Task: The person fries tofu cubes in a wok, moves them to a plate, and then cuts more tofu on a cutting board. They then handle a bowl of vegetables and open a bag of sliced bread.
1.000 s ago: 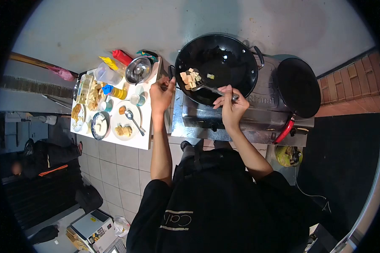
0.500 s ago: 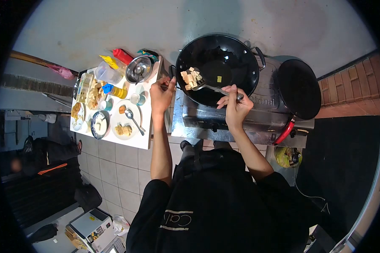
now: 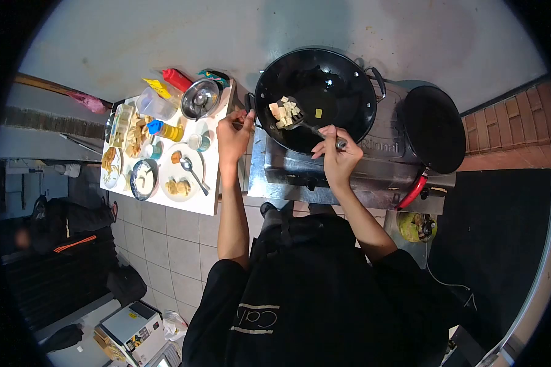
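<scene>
Right hand (image 3: 341, 151): pinching, thumb and fingers closing around the handle end of a long-handled grey metal cooking utensil (image 3: 314, 129). Left hand (image 3: 233, 136): curling its fingers just beside the near-side black loop handle (image 3: 250, 101) of the wok; whether it is gripping that loop or only resting by it, one cannot tell.

Utensil: lying between the two hands, its long axis running from the right hand's fingers leftward and slightly away from the body; the working end is reaching into the pale cut food cubes (image 3: 285, 112). The right hand is holding the handle; the cubes are sitting nearer the left hand's fingertips.

Wok, large, round, glossy black (image 3: 355, 101): standing ahead of both hands, holding the cubes on its left side. One small yellow-green piece (image 3: 319, 113): lying apart, ahead of the right hand's fingertips.

Stove, silver metal (image 3: 379, 147): supporting the wok, extending right of the right hand. Flat round black pan with red handle (image 3: 433, 125): resting right of the right hand.

White tabletop (image 3: 205, 204): standing left of the left hand, bearing a round white plate (image 3: 193, 160), a shiny steel bowl (image 3: 191, 103) and a yellow bottle with blue cap (image 3: 172, 133).
</scene>
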`<control>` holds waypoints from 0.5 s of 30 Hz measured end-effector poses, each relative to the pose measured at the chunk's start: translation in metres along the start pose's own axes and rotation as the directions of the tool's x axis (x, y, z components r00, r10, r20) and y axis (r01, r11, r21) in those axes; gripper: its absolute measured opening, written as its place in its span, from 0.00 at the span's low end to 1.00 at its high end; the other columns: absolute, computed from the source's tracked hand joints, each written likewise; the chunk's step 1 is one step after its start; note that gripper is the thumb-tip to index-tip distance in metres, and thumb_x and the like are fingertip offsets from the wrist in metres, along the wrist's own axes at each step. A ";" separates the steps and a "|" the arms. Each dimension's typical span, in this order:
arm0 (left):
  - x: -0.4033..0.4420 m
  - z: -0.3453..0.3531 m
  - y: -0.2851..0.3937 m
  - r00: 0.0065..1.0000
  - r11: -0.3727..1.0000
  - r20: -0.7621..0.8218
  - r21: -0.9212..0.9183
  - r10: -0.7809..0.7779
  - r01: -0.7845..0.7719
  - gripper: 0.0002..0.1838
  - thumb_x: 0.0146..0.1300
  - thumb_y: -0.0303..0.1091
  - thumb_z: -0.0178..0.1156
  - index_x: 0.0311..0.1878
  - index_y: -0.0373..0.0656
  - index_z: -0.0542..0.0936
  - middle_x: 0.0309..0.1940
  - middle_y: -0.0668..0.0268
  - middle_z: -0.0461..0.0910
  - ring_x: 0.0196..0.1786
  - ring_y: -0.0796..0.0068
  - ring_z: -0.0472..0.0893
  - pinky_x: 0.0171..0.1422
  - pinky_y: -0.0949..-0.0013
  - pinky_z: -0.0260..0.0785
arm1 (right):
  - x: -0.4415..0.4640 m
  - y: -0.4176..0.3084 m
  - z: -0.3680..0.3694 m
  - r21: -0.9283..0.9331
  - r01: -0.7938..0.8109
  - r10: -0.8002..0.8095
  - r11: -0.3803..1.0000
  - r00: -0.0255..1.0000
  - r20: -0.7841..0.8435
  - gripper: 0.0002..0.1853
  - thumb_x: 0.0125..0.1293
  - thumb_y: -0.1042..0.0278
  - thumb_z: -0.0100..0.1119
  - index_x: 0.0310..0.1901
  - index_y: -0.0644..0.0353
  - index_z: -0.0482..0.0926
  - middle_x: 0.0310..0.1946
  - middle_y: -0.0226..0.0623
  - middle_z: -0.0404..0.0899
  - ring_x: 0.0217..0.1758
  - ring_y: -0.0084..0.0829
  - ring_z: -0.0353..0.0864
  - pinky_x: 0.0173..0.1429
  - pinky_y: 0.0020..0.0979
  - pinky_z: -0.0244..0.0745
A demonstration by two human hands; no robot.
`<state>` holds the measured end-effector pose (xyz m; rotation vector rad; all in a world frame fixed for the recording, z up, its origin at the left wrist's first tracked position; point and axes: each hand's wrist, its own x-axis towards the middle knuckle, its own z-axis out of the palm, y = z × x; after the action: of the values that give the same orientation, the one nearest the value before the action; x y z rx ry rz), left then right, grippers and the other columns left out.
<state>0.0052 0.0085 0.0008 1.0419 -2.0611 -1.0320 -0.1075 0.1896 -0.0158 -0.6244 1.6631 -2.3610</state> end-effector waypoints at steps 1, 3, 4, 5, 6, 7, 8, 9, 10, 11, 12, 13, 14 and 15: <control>0.001 0.000 -0.001 1.000 1.000 0.000 -0.003 -0.010 0.010 0.17 0.59 0.35 0.65 0.40 0.27 0.80 0.20 0.66 0.74 0.23 0.81 0.74 0.29 0.76 0.66 | -0.001 0.000 0.001 0.004 -0.009 0.009 1.000 1.000 0.009 0.10 0.68 0.76 0.51 0.32 0.74 0.76 0.31 0.40 0.79 0.18 0.24 0.79 0.17 0.22 0.73; 0.000 0.001 0.000 1.000 1.000 0.000 -0.005 -0.022 0.022 0.17 0.59 0.35 0.65 0.40 0.27 0.80 0.20 0.66 0.74 0.23 0.81 0.74 0.29 0.76 0.66 | -0.003 -0.001 0.003 0.018 -0.003 0.003 1.000 1.000 0.009 0.09 0.67 0.76 0.51 0.32 0.73 0.76 0.31 0.41 0.79 0.18 0.24 0.79 0.18 0.22 0.73; 0.000 0.001 0.001 1.000 1.000 -0.004 -0.010 -0.020 0.020 0.17 0.59 0.35 0.65 0.40 0.27 0.80 0.20 0.66 0.74 0.23 0.81 0.74 0.29 0.76 0.66 | -0.004 -0.002 0.004 0.032 0.004 -0.005 0.999 1.000 0.009 0.08 0.67 0.77 0.52 0.33 0.73 0.76 0.32 0.41 0.79 0.19 0.24 0.79 0.18 0.22 0.73; 0.000 0.001 0.001 1.000 1.000 -0.007 -0.014 -0.018 0.018 0.17 0.59 0.35 0.65 0.40 0.27 0.80 0.20 0.66 0.74 0.23 0.81 0.74 0.29 0.76 0.66 | -0.005 -0.003 0.005 0.032 0.003 -0.004 0.999 1.000 0.009 0.08 0.67 0.77 0.52 0.33 0.73 0.76 0.32 0.41 0.79 0.19 0.24 0.79 0.18 0.22 0.73; 0.000 0.001 0.001 1.000 1.000 -0.006 -0.014 -0.018 0.018 0.17 0.59 0.35 0.65 0.40 0.27 0.80 0.20 0.66 0.74 0.23 0.81 0.74 0.29 0.76 0.66 | -0.007 -0.003 0.005 0.015 0.032 -0.032 0.999 0.999 0.030 0.07 0.66 0.77 0.52 0.33 0.73 0.77 0.33 0.41 0.78 0.19 0.24 0.79 0.18 0.21 0.73; 0.000 0.001 0.000 1.000 1.000 -0.007 -0.006 -0.016 0.016 0.17 0.59 0.35 0.65 0.40 0.27 0.80 0.20 0.66 0.74 0.23 0.81 0.74 0.29 0.76 0.66 | -0.008 -0.003 0.006 -0.002 0.060 -0.060 0.998 0.997 0.051 0.06 0.66 0.78 0.53 0.34 0.72 0.77 0.33 0.41 0.78 0.20 0.24 0.79 0.18 0.21 0.73; 0.000 0.001 0.000 1.000 1.000 -0.008 0.002 -0.014 0.014 0.17 0.59 0.35 0.65 0.40 0.27 0.80 0.20 0.66 0.74 0.23 0.81 0.74 0.28 0.76 0.66 | -0.009 -0.004 0.006 -0.002 0.060 -0.060 0.998 0.997 0.052 0.06 0.66 0.78 0.53 0.34 0.72 0.77 0.33 0.41 0.78 0.20 0.24 0.79 0.18 0.21 0.73; 0.000 0.000 0.001 1.000 1.000 -0.009 0.001 -0.016 0.016 0.17 0.59 0.35 0.65 0.40 0.27 0.80 0.20 0.66 0.74 0.23 0.81 0.74 0.28 0.76 0.66 | -0.011 -0.004 0.007 -0.002 0.059 -0.059 0.998 0.996 0.061 0.05 0.65 0.78 0.53 0.34 0.72 0.77 0.34 0.41 0.78 0.20 0.24 0.79 0.18 0.21 0.73; 0.000 0.000 0.003 1.000 1.000 -0.003 -0.012 -0.019 0.019 0.17 0.59 0.35 0.65 0.40 0.27 0.80 0.20 0.66 0.74 0.22 0.81 0.74 0.28 0.76 0.66 | -0.013 -0.004 0.008 -0.002 0.058 -0.058 0.998 0.996 0.070 0.05 0.65 0.79 0.54 0.34 0.72 0.77 0.34 0.41 0.78 0.20 0.23 0.79 0.18 0.21 0.73; 0.000 0.000 0.004 1.000 0.999 0.004 -0.026 -0.022 0.022 0.17 0.59 0.35 0.65 0.40 0.27 0.80 0.20 0.67 0.74 0.22 0.81 0.74 0.28 0.76 0.66 | -0.013 -0.005 0.008 -0.003 0.058 -0.057 0.998 0.996 0.070 0.05 0.65 0.79 0.54 0.34 0.72 0.77 0.34 0.41 0.78 0.20 0.23 0.79 0.18 0.21 0.73; 0.000 0.000 0.004 1.000 0.999 0.006 -0.026 -0.022 0.022 0.17 0.59 0.35 0.65 0.40 0.27 0.80 0.20 0.67 0.74 0.22 0.81 0.74 0.28 0.76 0.66 | -0.014 -0.005 0.008 -0.009 0.062 -0.061 0.998 0.995 0.073 0.05 0.65 0.79 0.54 0.34 0.72 0.77 0.34 0.41 0.78 0.20 0.23 0.79 0.18 0.21 0.73; 0.000 0.001 0.003 1.000 0.999 0.002 -0.027 -0.018 0.018 0.17 0.59 0.35 0.65 0.40 0.27 0.80 0.20 0.66 0.74 0.22 0.81 0.75 0.28 0.76 0.66 | -0.014 -0.006 0.008 -0.015 0.066 -0.065 0.998 0.995 0.076 0.05 0.65 0.79 0.54 0.34 0.72 0.77 0.34 0.41 0.78 0.20 0.23 0.79 0.18 0.21 0.73; 0.001 0.001 0.002 1.000 1.000 -0.002 -0.028 -0.014 0.014 0.17 0.59 0.35 0.65 0.40 0.27 0.80 0.20 0.66 0.74 0.22 0.81 0.75 0.28 0.76 0.66 | -0.014 -0.005 0.008 -0.016 0.065 -0.064 0.998 0.995 0.075 0.05 0.65 0.79 0.54 0.34 0.72 0.77 0.34 0.41 0.78 0.20 0.23 0.79 0.18 0.21 0.73; 0.001 0.001 0.001 1.000 1.000 -0.002 -0.028 -0.014 0.014 0.17 0.59 0.35 0.65 0.40 0.27 0.80 0.20 0.66 0.74 0.22 0.81 0.75 0.28 0.76 0.66 | -0.014 -0.005 0.008 -0.007 0.056 -0.055 0.998 0.996 0.072 0.05 0.65 0.79 0.54 0.35 0.72 0.77 0.34 0.41 0.78 0.20 0.23 0.79 0.18 0.21 0.73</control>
<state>0.0034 0.0086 0.0015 1.0448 -2.0346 -1.0636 -0.0904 0.1898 -0.0118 -0.7576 1.6483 -2.3404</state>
